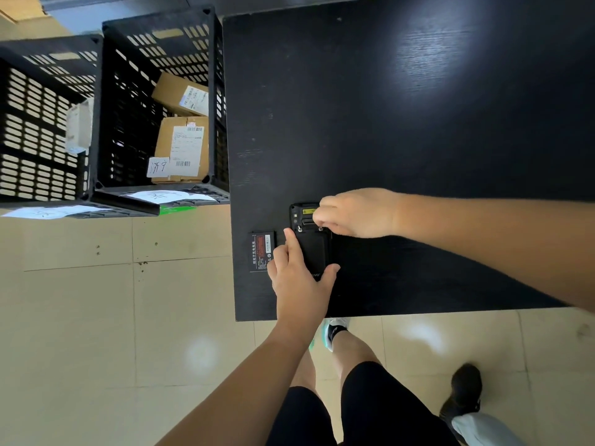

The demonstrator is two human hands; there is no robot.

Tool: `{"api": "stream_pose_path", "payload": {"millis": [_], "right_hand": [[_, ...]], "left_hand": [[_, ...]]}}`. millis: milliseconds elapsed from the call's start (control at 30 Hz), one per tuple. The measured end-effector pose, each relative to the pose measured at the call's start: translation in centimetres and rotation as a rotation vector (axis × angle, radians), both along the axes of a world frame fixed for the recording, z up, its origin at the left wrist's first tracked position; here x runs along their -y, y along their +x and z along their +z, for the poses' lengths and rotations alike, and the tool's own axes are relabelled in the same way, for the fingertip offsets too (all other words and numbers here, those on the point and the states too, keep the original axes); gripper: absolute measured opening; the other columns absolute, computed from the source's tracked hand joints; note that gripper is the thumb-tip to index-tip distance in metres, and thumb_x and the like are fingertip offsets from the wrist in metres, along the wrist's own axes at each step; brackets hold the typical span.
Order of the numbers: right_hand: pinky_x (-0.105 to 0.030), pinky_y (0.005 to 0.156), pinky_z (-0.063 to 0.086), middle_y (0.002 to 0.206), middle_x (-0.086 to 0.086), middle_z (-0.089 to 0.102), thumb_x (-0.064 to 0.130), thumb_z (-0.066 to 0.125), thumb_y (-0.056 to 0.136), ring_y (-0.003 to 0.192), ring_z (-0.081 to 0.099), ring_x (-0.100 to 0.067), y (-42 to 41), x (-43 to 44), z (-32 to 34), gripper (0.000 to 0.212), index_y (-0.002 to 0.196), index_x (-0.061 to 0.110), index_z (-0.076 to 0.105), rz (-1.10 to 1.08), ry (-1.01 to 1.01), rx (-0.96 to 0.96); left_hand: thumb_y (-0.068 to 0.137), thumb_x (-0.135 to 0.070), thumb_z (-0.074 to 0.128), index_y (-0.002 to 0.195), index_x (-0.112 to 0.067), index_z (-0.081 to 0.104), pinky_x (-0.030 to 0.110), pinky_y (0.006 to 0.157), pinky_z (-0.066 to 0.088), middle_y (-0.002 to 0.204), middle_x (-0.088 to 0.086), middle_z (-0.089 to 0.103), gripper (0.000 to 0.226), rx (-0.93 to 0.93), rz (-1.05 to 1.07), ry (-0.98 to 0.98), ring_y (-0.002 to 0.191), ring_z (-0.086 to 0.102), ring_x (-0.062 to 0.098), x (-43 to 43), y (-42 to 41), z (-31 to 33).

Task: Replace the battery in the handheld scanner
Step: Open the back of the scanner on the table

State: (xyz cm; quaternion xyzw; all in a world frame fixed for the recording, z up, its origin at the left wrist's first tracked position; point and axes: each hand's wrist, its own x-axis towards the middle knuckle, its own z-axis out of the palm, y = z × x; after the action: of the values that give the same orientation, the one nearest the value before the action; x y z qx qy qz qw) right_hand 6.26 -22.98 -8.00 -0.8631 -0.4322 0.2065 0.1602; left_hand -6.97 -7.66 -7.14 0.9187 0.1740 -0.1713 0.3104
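Note:
A black handheld scanner [314, 243] lies face down near the front left corner of the black table [418, 123], its back cover on and two small latches showing near its top. My left hand [301, 278] holds its lower part, thumb on the right edge and index finger pointing at the left latch. My right hand [357, 214] rests at the scanner's top end, fingertips pinching at the right latch. A loose black battery [261, 254] with a red and white label lies flat on the table just left of the scanner, partly hidden by my left hand.
Two black slotted crates [106, 117] stand on the tiled floor left of the table; the nearer one holds cardboard parcels [182, 140] with shipping labels. Paper sheets lie at the crates' front. My legs and shoes are below the table's front edge.

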Motion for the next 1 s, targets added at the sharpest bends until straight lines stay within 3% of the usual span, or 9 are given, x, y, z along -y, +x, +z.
{"api": "stream_pose_path", "payload": {"millis": [100, 167, 267, 400, 533, 633, 867, 1000], "right_hand": [[-0.034, 0.069, 0.048, 0.097, 0.003, 0.059, 0.024, 0.051, 0.096, 0.082, 0.058, -0.017, -3.8, 0.1, 0.9, 0.013, 0.106, 0.022, 0.059, -0.426, 0.138, -0.126], [-0.031, 0.071, 0.049, 0.093, 0.007, 0.056, 0.019, 0.059, 0.092, 0.075, 0.055, -0.010, -7.3, -0.4, 1.0, 0.020, 0.111, 0.024, 0.060, -0.737, 0.249, -0.233], [-0.021, 0.065, 0.043, 0.087, 0.014, 0.046, 0.025, 0.066, 0.087, 0.068, 0.051, -0.004, -10.6, -2.2, 1.0, 0.031, 0.115, 0.033, 0.055, -0.908, 0.253, -0.331], [-0.023, 0.061, 0.043, 0.093, 0.015, 0.041, 0.032, 0.064, 0.084, 0.075, 0.051, -0.007, -9.7, -3.9, 1.4, 0.039, 0.116, 0.042, 0.045, -0.935, 0.197, -0.366], [-0.030, 0.068, 0.047, 0.106, 0.009, 0.042, 0.032, 0.063, 0.084, 0.093, 0.050, -0.014, -8.1, -4.6, 1.7, 0.036, 0.115, 0.038, 0.047, -0.868, 0.080, -0.343], [-0.030, 0.065, 0.044, 0.109, 0.006, 0.045, 0.031, 0.061, 0.087, 0.093, 0.048, -0.016, -7.4, -4.7, 2.0, 0.031, 0.116, 0.034, 0.050, -0.828, 0.008, -0.292], [-0.038, 0.082, 0.046, 0.116, -0.002, 0.056, 0.023, 0.058, 0.089, 0.104, 0.054, -0.023, -7.1, -5.9, 2.9, 0.036, 0.124, 0.026, 0.053, -0.738, -0.150, -0.115], [-0.034, 0.075, 0.040, 0.113, -0.001, 0.052, 0.015, 0.059, 0.087, 0.097, 0.051, -0.021, -6.5, -6.0, 2.9, 0.035, 0.120, 0.024, 0.053, -0.754, -0.148, -0.165]], "left_hand": [[0.080, -0.043, 0.073, 0.155, -0.020, 0.007, 0.043, 0.111, 0.028, 0.144, 0.005, 0.035, 0.103, -0.031, -0.009, -0.089, 0.130, 0.032, 0.027, -0.5, 0.1, 0.7], [0.079, -0.036, 0.076, 0.155, -0.021, 0.010, 0.044, 0.113, 0.029, 0.146, 0.003, 0.035, 0.101, -0.050, -0.002, -0.152, 0.134, 0.030, 0.025, -1.0, -0.1, 1.1], [0.076, -0.026, 0.080, 0.150, -0.021, 0.025, 0.040, 0.109, 0.038, 0.139, 0.000, 0.039, 0.092, -0.056, 0.002, -0.174, 0.129, 0.036, 0.021, -1.8, -0.4, 1.6], [0.074, -0.019, 0.082, 0.145, -0.024, 0.031, 0.039, 0.105, 0.044, 0.126, -0.005, 0.042, 0.088, -0.056, -0.020, -0.204, 0.121, 0.044, 0.019, -2.1, -0.6, 1.6], [0.074, -0.018, 0.082, 0.150, -0.022, 0.026, 0.037, 0.107, 0.038, 0.135, 0.001, 0.042, 0.095, -0.076, -0.015, -0.216, 0.126, 0.041, 0.022, -2.3, -0.7, 1.2], [0.074, -0.019, 0.082, 0.149, -0.023, 0.027, 0.039, 0.108, 0.039, 0.135, 0.001, 0.042, 0.093, -0.067, -0.014, -0.228, 0.126, 0.041, 0.022, -2.4, -0.8, 1.0], [0.078, -0.021, 0.080, 0.152, -0.019, 0.022, 0.040, 0.111, 0.034, 0.140, 0.001, 0.039, 0.094, -0.065, -0.025, -0.240, 0.132, 0.035, 0.022, -2.7, -1.1, 0.7], [0.083, -0.018, 0.075, 0.155, -0.015, 0.016, 0.039, 0.114, 0.027, 0.146, 0.005, 0.034, 0.093, -0.068, -0.045, -0.225, 0.136, 0.029, 0.025, -2.5, -1.3, 0.7]]}}
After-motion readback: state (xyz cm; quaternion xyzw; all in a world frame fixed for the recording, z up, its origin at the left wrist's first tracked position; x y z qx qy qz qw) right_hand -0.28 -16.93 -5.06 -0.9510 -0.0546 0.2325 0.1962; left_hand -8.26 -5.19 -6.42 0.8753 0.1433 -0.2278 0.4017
